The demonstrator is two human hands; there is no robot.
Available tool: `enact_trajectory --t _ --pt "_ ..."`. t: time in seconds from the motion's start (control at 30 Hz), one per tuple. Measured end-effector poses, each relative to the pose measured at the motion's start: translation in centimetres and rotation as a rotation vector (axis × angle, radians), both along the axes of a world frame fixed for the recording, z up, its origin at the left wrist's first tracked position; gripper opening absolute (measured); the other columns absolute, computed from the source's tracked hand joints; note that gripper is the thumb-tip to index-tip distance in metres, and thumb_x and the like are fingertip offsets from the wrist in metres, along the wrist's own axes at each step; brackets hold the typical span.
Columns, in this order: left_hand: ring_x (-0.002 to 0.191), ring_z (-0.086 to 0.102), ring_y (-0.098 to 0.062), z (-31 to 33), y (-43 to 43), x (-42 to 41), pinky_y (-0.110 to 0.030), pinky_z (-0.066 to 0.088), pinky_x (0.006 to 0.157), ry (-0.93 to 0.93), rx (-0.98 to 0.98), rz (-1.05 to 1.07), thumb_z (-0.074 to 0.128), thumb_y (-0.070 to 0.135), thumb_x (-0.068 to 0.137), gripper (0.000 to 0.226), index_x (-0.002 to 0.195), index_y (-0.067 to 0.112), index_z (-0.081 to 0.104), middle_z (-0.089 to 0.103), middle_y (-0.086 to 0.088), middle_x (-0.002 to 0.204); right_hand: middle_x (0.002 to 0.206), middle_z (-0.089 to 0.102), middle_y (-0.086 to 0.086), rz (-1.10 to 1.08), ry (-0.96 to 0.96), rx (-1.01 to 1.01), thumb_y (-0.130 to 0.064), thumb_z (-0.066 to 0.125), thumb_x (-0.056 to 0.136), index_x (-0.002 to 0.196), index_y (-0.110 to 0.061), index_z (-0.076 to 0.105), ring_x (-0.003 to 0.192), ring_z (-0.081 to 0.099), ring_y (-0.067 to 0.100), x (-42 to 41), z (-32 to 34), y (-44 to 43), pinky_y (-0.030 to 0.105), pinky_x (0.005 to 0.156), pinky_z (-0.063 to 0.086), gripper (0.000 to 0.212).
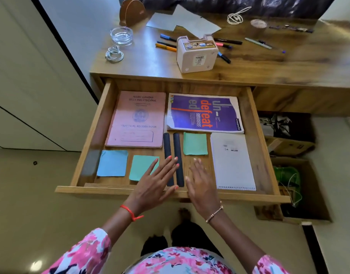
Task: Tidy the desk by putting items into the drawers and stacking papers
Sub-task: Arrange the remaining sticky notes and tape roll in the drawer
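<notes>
The wooden drawer (257, 139) is pulled out below the desk top. In it lie a pink record book (136, 119), a purple magazine (204, 113), a white spiral notepad (232, 161), two dark bars (175, 145), a blue note pad (112, 163) and two green note pads (195, 143) (139, 167). My left hand (154, 184) hovers flat with straight fingers over the near green pad and the bars. My right hand (201, 182) is flat beside the bars, fingers straight. Neither hand holds anything.
On the desk top (269, 64) lie several pens (166, 46), a white box (196, 54), loose papers (182, 21), two coiled cables (114, 54) (236, 16), a glass ashtray (121, 35) and a brown holder (130, 10). An open lower compartment (296, 175) with clutter sits at right.
</notes>
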State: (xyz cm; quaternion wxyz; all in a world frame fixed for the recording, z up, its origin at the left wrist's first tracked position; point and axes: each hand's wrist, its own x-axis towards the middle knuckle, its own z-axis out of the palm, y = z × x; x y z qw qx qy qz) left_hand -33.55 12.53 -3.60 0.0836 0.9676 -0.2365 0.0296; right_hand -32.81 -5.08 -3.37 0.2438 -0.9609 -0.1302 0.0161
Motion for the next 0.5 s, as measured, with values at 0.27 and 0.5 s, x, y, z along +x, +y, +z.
enact_trajectory --t 0.27,0.5 --pt "0.142 0.015 -0.021 -0.7 4.5 -3.1 -0.048 0.012 0.113 -0.011 0.079 0.006 0.013 0.043 0.099 0.055 0.144 0.013 0.025 0.027 -0.006 0.152 0.14 0.046 0.01 -0.015 -0.122 -0.283 -0.041 0.015 0.098 0.128 -0.009 0.051 0.135 0.036 0.021 -2.9 -0.8 2.6 0.041 0.11 0.021 0.057" --pt "0.139 0.025 -0.022 -1.0 4.7 -2.7 -0.05 0.018 0.11 -0.008 0.101 -0.022 0.011 0.042 0.099 0.054 0.142 0.014 0.03 0.03 -0.006 0.15 0.133 0.055 0.006 0.01 -0.153 -0.297 -0.035 0.015 0.099 0.125 -0.011 0.055 0.126 0.048 0.02 -2.4 -1.6 2.4 0.042 0.105 0.028 0.053"
